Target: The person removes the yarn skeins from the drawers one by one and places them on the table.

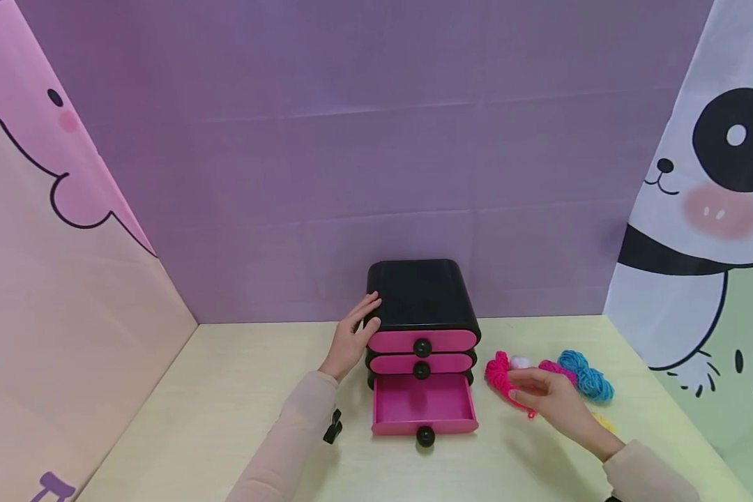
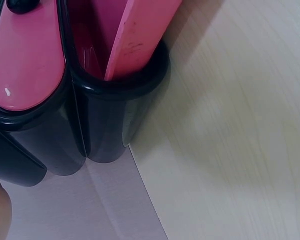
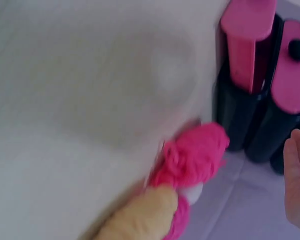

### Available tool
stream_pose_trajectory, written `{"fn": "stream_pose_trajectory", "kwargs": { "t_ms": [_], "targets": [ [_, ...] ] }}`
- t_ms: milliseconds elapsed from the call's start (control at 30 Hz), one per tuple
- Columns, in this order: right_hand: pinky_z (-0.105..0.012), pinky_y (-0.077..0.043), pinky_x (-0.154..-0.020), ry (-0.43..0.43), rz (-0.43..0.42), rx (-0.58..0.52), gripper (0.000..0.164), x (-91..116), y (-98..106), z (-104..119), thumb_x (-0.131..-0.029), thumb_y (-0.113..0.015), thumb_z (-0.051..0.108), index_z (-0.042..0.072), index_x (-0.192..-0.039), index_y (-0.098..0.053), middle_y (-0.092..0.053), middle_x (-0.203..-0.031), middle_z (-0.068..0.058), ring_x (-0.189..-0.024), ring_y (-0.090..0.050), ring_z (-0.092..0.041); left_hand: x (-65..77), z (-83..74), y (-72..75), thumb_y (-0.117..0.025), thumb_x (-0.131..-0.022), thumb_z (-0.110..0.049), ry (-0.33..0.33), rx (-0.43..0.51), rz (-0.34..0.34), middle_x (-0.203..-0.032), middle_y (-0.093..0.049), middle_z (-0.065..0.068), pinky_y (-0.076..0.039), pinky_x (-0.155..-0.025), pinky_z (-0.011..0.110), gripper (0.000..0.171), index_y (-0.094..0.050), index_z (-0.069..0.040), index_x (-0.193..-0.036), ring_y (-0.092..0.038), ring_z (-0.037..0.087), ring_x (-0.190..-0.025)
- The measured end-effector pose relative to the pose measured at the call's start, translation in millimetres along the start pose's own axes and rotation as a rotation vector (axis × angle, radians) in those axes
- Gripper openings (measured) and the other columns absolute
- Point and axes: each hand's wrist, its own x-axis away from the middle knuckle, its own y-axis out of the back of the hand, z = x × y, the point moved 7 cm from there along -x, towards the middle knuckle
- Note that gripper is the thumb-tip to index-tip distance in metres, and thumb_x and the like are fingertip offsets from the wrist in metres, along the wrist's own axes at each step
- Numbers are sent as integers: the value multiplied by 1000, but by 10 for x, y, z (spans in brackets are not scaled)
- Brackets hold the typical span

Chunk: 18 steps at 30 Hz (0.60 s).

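A small black cabinet [image 1: 417, 296] with pink drawers stands against the back wall. Its bottom drawer [image 1: 423, 401] is pulled out with nothing visible inside; the two above it are closed. My left hand [image 1: 348, 341] rests with extended fingers on the cabinet's upper left side. Right of the cabinet lies a hot-pink yarn skein [image 1: 498, 371]. My right hand [image 1: 552, 404] hovers over that skein, thumb and fingers apart; whether they touch it cannot be told. In the right wrist view the hot-pink skein [image 3: 197, 152] shows beside a blurred fingertip [image 3: 144, 212].
Behind the right hand are a white ball [image 1: 519, 362], a magenta skein [image 1: 558, 369] and a blue skein [image 1: 586, 376]. Something yellow [image 1: 604, 422] is mostly hidden by the right wrist. Round black knobs [image 1: 425, 437] project from the drawers. A purple wall [image 1: 351, 174] borders the table's back.
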Motion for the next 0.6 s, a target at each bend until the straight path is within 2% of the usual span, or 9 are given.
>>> {"fn": "stream_pose_trajectory", "kwargs": {
  "t_ms": [133, 400, 500, 600],
  "targets": [
    [-29, -55, -75, -36, 37, -97, 44, 38, -223, 37, -80, -70, 23, 0, -116, -60, -60, -116, -20, -101, -61, -28, -7, -2, -4, -49, -95, -14, -4, 3, -5, -148, -32, 7, -17, -114, 44, 43, -44, -3, -136, -19, 21, -141],
    [-28, -55, -77, 29, 186, -239, 41, 119, -679, 120, -80, -70, 16, -7, -112, -60, -61, -110, -24, -99, -62, -31, -3, 12, -6, -49, -95, -14, -14, -4, -3, -148, -31, 8, -17, -114, 45, 43, -43, -2, -136, -19, 21, -141],
    [-26, -55, -77, 63, 228, -234, 38, 129, -837, 135, -80, -69, 13, -7, -111, -61, -62, -108, -23, -98, -62, -31, -5, 11, -7, -49, -95, -14, -19, 1, -3, -148, -31, 8, -17, -114, 45, 43, -43, -2, -136, -18, 22, -141],
    [-23, -54, -76, 112, 238, -170, 31, 123, -958, 156, -80, -67, 6, -7, -108, -62, -64, -103, -23, -94, -64, -28, -4, 13, -8, -49, -95, -14, -17, 5, -6, -148, -31, 8, -17, -114, 45, 43, -43, -3, -136, -18, 21, -141]
  ]
}}
